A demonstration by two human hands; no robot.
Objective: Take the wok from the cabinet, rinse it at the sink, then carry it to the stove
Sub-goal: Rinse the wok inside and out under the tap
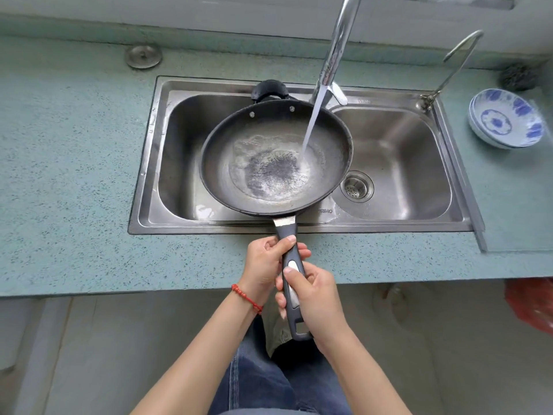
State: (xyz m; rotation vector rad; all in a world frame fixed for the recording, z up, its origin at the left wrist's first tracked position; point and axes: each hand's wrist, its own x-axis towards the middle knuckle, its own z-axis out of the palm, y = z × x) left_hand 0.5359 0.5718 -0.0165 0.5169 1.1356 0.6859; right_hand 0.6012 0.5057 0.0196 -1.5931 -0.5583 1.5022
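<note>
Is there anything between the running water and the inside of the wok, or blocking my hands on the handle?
Nothing visible. The tap's stream falls straight into the wok held over the sink. The left hand and right hand both grip the handle directly.

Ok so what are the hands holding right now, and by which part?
Both hands hold the wok by its long handle: the left hand grips it nearer the pan, the right hand nearer the end.
</note>
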